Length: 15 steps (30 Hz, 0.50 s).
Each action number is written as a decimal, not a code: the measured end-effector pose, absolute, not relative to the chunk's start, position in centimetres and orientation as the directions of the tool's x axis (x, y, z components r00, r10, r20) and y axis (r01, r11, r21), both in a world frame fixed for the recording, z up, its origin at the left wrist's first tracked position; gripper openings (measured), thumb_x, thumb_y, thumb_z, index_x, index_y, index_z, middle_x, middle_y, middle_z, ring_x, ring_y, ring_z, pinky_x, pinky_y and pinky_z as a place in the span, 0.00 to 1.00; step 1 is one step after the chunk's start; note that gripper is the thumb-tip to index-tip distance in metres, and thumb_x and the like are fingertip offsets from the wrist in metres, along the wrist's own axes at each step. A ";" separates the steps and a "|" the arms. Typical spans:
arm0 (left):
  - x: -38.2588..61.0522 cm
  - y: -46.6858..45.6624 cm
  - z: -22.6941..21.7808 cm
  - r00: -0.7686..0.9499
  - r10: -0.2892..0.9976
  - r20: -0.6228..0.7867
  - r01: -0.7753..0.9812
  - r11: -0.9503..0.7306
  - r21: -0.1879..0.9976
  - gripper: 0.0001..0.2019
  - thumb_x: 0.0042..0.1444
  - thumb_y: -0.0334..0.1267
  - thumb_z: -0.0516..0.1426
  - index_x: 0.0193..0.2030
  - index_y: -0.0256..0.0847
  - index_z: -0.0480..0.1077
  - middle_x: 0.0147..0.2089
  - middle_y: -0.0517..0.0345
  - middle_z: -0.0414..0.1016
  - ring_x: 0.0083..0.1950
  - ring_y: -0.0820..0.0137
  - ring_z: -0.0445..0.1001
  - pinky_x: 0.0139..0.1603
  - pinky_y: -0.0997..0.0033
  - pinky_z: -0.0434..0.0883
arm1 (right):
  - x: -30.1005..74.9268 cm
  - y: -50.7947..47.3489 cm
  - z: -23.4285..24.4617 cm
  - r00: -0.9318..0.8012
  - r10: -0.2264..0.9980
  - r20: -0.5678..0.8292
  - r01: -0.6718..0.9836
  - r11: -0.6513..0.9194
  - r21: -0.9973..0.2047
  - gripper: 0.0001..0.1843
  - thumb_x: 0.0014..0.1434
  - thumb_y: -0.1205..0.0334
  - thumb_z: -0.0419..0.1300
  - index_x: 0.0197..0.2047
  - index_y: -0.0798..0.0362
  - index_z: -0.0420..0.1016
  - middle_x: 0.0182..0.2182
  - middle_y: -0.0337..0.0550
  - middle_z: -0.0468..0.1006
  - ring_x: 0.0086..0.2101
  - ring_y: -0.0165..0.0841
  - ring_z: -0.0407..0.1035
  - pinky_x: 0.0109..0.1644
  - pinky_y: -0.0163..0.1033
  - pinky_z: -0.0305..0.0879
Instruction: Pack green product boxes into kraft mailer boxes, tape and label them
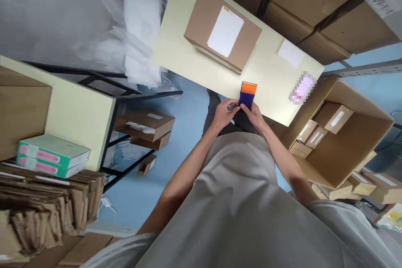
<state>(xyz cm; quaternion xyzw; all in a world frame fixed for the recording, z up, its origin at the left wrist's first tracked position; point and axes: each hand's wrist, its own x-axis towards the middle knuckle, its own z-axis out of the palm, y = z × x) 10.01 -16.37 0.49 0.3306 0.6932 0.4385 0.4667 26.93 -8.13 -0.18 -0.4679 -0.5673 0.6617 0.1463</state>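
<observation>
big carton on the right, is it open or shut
Open: the big carton has no flap across its mouth, and smaller boxes show inside.

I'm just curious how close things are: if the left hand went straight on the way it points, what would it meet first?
Most likely the purple-and-orange packet, right at the left hand's fingertips. Beyond it, perhaps the pale table, though depth is unclear here.
</observation>
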 end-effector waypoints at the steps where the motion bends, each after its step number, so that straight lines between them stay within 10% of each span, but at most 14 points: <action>1: 9.3 -16.4 0.6 -0.350 0.864 -0.362 0.053 0.405 0.913 0.09 0.66 0.43 0.70 0.50 0.44 0.86 0.51 0.50 0.89 0.50 0.60 0.86 0.50 0.64 0.82 | 26.9 -8.2 -0.1 -0.533 0.720 -0.444 0.355 -0.287 -0.890 0.40 0.65 0.18 0.64 0.55 0.46 0.78 0.50 0.49 0.88 0.51 0.48 0.80 0.63 0.57 0.80; 6: 5.3 -15.0 1.5 -0.414 0.841 -0.348 -0.029 0.371 0.928 0.18 0.69 0.49 0.69 0.61 0.45 0.84 0.63 0.49 0.85 0.54 0.62 0.84 0.51 0.67 0.80 | 27.7 -8.0 0.6 -0.606 0.667 -0.433 0.457 -0.153 -0.876 0.43 0.68 0.19 0.61 0.67 0.47 0.75 0.59 0.53 0.86 0.59 0.51 0.79 0.68 0.60 0.78; 15: 2.9 -12.3 2.8 -0.142 0.949 -0.283 0.057 0.293 0.954 0.14 0.64 0.50 0.73 0.48 0.42 0.86 0.51 0.52 0.85 0.47 0.66 0.82 0.47 0.69 0.80 | 31.0 -5.8 2.2 -0.725 0.575 -0.378 0.560 0.173 -0.811 0.35 0.74 0.27 0.61 0.64 0.48 0.78 0.54 0.57 0.87 0.56 0.57 0.79 0.68 0.66 0.76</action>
